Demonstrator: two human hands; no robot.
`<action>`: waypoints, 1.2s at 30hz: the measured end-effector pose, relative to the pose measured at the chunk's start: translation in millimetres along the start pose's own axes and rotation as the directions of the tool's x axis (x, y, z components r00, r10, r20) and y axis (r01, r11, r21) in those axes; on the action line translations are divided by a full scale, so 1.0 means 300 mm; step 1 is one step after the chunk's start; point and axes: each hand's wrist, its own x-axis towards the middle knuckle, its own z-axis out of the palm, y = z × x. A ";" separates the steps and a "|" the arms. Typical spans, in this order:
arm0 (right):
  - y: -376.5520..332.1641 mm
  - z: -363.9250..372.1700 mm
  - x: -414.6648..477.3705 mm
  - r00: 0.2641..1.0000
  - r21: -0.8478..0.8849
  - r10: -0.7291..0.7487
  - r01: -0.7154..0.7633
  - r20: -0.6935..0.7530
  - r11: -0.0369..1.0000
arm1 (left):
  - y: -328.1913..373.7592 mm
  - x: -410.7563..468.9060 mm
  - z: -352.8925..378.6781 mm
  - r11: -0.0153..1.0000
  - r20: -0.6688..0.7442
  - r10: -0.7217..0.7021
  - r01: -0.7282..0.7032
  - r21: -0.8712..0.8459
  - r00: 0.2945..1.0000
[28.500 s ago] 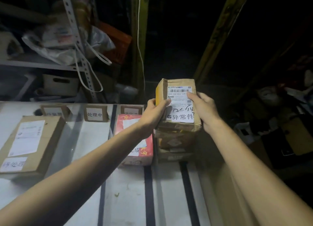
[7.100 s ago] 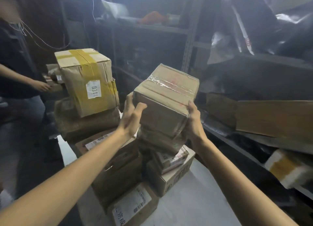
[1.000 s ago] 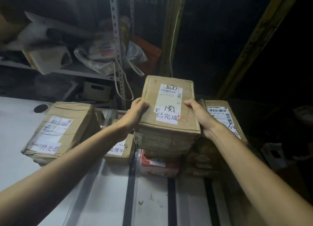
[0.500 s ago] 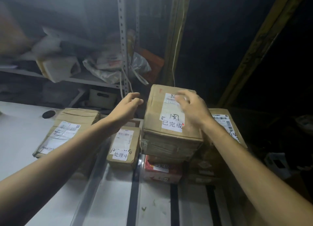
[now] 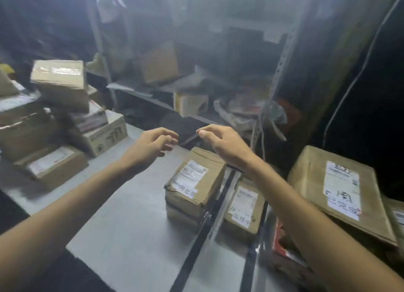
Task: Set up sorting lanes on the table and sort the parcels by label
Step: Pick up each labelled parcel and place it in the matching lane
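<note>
Both my hands hover empty above the white table (image 5: 135, 237), fingers loosely curled. My left hand (image 5: 153, 144) and right hand (image 5: 220, 144) are about level, apart from every parcel. Black tape strips (image 5: 209, 215) divide the table into lanes. One lane holds a brown labelled parcel (image 5: 194, 182) stacked on another. A smaller labelled parcel (image 5: 242, 206) lies in the lane to its right. The large brown parcel (image 5: 336, 191) with a white label rests at the right on a red box (image 5: 282, 239).
A heap of unsorted cardboard parcels (image 5: 59, 116) fills the table's left end. Metal shelving (image 5: 277, 73) with boxes and plastic bags stands close behind the table. The room is dim and the picture is blurred.
My hands have let go of the large parcel, which now rests on the right stack. Both hands have drawn away to the left, and my view has turned left toward the unsorted heap.
</note>
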 end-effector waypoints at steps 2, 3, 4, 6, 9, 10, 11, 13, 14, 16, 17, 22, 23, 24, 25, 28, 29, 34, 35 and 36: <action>-0.091 0.127 0.052 0.998 0.011 -0.040 0.040 0.047 0.999 | -0.069 -0.044 -0.148 0.999 -0.060 -0.008 0.011 0.048 0.998; -0.133 0.191 0.077 0.996 0.010 -0.058 0.058 0.074 0.998 | -0.101 -0.066 -0.217 0.997 -0.087 -0.005 0.012 0.072 0.996; -0.175 0.254 0.099 0.993 0.000 -0.074 0.074 0.095 0.997 | -0.133 -0.089 -0.284 0.996 -0.112 -0.008 0.017 0.087 0.994; -0.247 0.375 0.139 0.986 -0.013 -0.099 0.102 0.132 0.995 | -0.196 -0.128 -0.405 0.996 -0.157 -0.020 0.034 0.084 0.987; -0.337 0.534 0.186 0.975 0.012 -0.115 0.114 0.189 0.993 | -0.284 -0.167 -0.559 0.994 -0.194 -0.051 0.069 0.088 0.980; -0.364 0.577 0.202 0.971 0.008 -0.122 0.123 0.205 0.992 | -0.308 -0.174 -0.601 0.993 -0.199 -0.053 0.072 0.089 0.979; -0.384 0.618 0.221 0.967 0.002 -0.127 0.130 0.222 0.992 | -0.333 -0.178 -0.639 0.993 -0.203 -0.057 0.076 0.087 0.978; -0.417 0.689 0.263 0.958 -0.011 -0.135 0.142 0.252 0.990 | -0.375 -0.172 -0.703 0.993 -0.219 -0.073 0.091 0.073 0.973; -0.427 0.721 0.289 0.955 -0.013 -0.136 0.144 0.263 0.989 | -0.394 -0.161 -0.731 0.993 -0.229 -0.081 0.097 0.061 0.970; -0.433 0.781 0.351 0.950 -0.012 -0.129 0.139 0.285 0.990 | -0.431 -0.128 -0.776 0.994 -0.249 -0.097 0.106 0.022 0.964; -0.433 0.809 0.385 0.948 -0.010 -0.123 0.132 0.293 0.991 | -0.451 -0.108 -0.797 0.994 -0.256 -0.105 0.110 0.007 0.961; -0.407 0.937 0.602 0.937 0.008 -0.116 0.121 0.330 0.993 | -0.558 0.048 -0.904 0.991 -0.262 -0.104 0.123 0.054 0.959; -0.400 0.960 0.653 0.936 0.012 -0.115 0.118 0.332 0.993 | -0.578 0.087 -0.925 0.988 -0.269 -0.111 0.135 0.070 0.957; -0.393 0.980 0.709 0.938 0.018 -0.111 0.112 0.329 0.994 | -0.593 0.129 -0.951 0.986 -0.273 -0.122 0.149 0.080 0.954; -0.387 1.000 0.765 0.940 0.021 -0.105 0.104 0.324 0.994 | -0.609 0.173 -0.978 0.983 -0.269 -0.132 0.161 0.091 0.954; -0.377 1.053 0.912 0.938 0.044 -0.089 0.079 0.336 0.996 | -0.659 0.290 -1.054 0.974 -0.274 -0.147 0.188 0.130 0.950; -0.376 1.068 0.960 0.942 0.070 -0.076 0.056 0.328 0.996 | -0.675 0.328 -1.079 0.974 -0.289 -0.151 0.193 0.123 0.945; -0.359 1.151 1.172 0.977 0.169 0.016 -0.052 0.212 0.984 | -0.749 0.522 -1.197 0.974 -0.399 -0.162 0.210 0.081 0.902; -0.352 1.170 1.212 0.982 0.180 0.039 -0.073 0.186 0.981 | -0.764 0.563 -1.221 0.974 -0.426 -0.166 0.216 0.072 0.889; -0.349 1.188 1.251 0.985 0.189 0.062 -0.093 0.162 0.978 | -0.778 0.604 -1.246 0.973 -0.449 -0.175 0.224 0.059 0.876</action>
